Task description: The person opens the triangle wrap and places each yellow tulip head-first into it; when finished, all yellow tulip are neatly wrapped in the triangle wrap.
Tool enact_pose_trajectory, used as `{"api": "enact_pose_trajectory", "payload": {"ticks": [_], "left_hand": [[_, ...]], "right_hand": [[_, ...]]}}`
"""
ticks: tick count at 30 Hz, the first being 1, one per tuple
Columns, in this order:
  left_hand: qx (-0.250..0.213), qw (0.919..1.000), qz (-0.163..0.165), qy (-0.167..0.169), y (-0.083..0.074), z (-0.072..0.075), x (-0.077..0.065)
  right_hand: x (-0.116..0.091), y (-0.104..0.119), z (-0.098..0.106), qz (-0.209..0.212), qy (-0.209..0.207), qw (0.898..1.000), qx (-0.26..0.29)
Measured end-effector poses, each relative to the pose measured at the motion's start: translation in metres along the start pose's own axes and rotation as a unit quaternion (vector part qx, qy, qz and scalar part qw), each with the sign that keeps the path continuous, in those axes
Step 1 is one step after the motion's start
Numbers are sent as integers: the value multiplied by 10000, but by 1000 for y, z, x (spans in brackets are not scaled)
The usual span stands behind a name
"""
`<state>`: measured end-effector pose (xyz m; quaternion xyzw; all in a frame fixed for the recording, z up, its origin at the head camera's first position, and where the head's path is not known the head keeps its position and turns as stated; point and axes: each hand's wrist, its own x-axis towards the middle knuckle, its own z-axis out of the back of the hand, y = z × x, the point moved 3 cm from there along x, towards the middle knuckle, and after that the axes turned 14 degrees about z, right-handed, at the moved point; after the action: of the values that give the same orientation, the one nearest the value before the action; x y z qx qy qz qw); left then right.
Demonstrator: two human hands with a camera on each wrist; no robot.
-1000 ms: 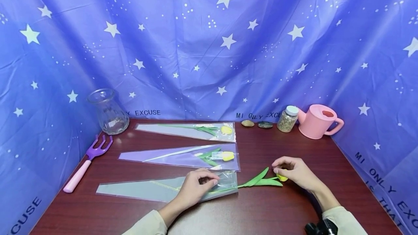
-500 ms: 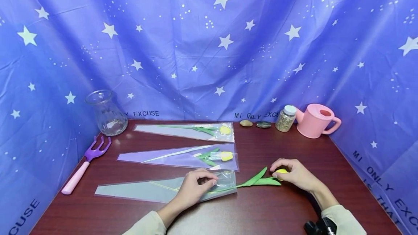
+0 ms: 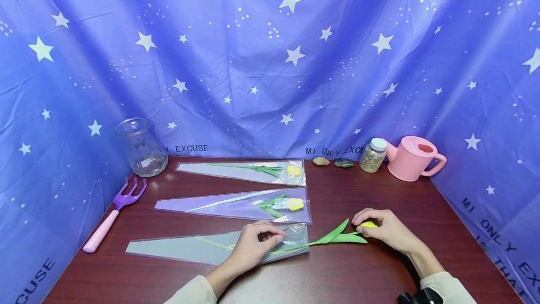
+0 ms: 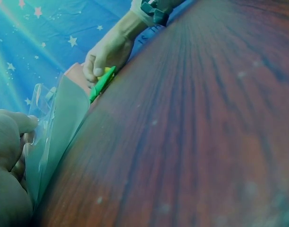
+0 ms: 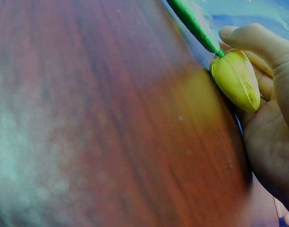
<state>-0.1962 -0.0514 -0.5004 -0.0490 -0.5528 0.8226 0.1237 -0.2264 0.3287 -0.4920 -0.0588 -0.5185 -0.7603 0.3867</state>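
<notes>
An artificial yellow tulip (image 3: 336, 236) lies with its stem inside a grey flower sleeve (image 3: 168, 247) with a clear front, while its green leaves and head stick out of the open right end. My left hand (image 3: 251, 246) pinches the clear film near that mouth; in the left wrist view the film stands away from the grey backing (image 4: 64, 113). My right hand (image 3: 390, 230) holds the tulip just below its bloom. From the right wrist, the yellow bloom (image 5: 236, 80) shows beside the palm, with thumb and fingers around the stem's top.
Behind lie a purple sleeve (image 3: 236, 203) and a pale sleeve (image 3: 219, 169), each with a yellow tulip. At left are a glass vase (image 3: 145, 154) and hand fork (image 3: 114, 210). Two stones (image 3: 321, 161), a jar (image 3: 373, 156) and a pink watering can (image 3: 409, 161) line the back right.
My right hand's fingers have shifted at the tulip's head, and more of the yellow bloom shows. The left hand and the sleeve have stayed in place; the head view moved slightly.
</notes>
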Motion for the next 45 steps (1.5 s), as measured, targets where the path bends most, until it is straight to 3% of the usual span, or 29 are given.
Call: {"api": "enact_pose_trajectory", "payload": {"ticks": [11,24,33,45], "left_hand": [[-5,10000,74,10,-3,1,-1],[-42,10000,89,-6,-3,2,-1],[13,9999,123,-14,-3,1,-2],[89,9999,-7,-60,-8,-1,-1]], "right_hand": [[0,2,-2,-54,61,9993,-365],[5,5,-7,385,355,9966,-636],[4,10,-10,518,134,9964,-655],[8,24,-33,402,-127,9963,-752]]}}
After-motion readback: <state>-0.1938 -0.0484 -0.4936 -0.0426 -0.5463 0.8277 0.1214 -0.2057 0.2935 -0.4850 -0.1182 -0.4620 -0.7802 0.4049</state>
